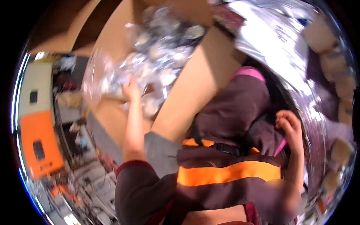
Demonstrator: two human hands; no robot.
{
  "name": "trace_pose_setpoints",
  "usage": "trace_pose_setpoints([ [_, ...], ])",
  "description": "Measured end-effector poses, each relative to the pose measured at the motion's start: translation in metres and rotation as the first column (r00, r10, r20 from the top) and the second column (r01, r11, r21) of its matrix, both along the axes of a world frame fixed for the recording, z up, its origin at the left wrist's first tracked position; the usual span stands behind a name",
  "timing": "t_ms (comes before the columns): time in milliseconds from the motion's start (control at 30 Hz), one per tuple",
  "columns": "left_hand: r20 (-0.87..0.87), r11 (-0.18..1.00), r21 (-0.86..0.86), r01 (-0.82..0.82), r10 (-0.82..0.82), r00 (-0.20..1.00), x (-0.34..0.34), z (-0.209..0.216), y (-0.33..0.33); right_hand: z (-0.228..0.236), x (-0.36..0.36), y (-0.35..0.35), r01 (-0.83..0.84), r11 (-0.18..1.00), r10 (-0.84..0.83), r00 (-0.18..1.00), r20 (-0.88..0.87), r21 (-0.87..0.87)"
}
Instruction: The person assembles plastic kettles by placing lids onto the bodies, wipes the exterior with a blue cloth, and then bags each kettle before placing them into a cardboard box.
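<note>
My left hand reaches over a large open cardboard box. Its fingers are closed on a clear plastic bag, which spreads out to the left and is smeared by motion; what is inside it is hard to make out. Beneath and beyond that hand, several clear bags with pale round things fill the box. Off to the right, beside my bent leg, my right hand hovers with curled fingers and nothing visible in them. It is near the dark edge of a shiny silver sheet.
Shiny silver plastic sheeting covers the upper right, with pale blocky packages along the far right rim. At left stand an orange panel and a pale green panel, with cluttered equipment below. Grey material lies by the box's near edge.
</note>
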State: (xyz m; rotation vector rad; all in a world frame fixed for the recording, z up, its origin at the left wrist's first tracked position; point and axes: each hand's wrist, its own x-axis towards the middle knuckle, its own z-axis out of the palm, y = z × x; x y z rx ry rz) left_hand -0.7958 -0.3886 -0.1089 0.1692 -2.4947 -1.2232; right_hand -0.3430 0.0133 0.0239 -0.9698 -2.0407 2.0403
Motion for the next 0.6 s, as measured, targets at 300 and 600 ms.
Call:
trace_pose_setpoints([
  [300,0.763,0.707,0.597,-0.380,-0.355,0.540,-0.001,-0.151,-0.058,0.025,0.011,0.244,0.766,-0.022,-0.522,0.539,-0.660,0.643],
  [600,0.309,0.715,0.648,0.261,-0.560,0.769,0.099,0.067,0.103,0.048,-0.027,0.232,0.554,0.604,-0.477,0.827,-0.297,0.573],
])
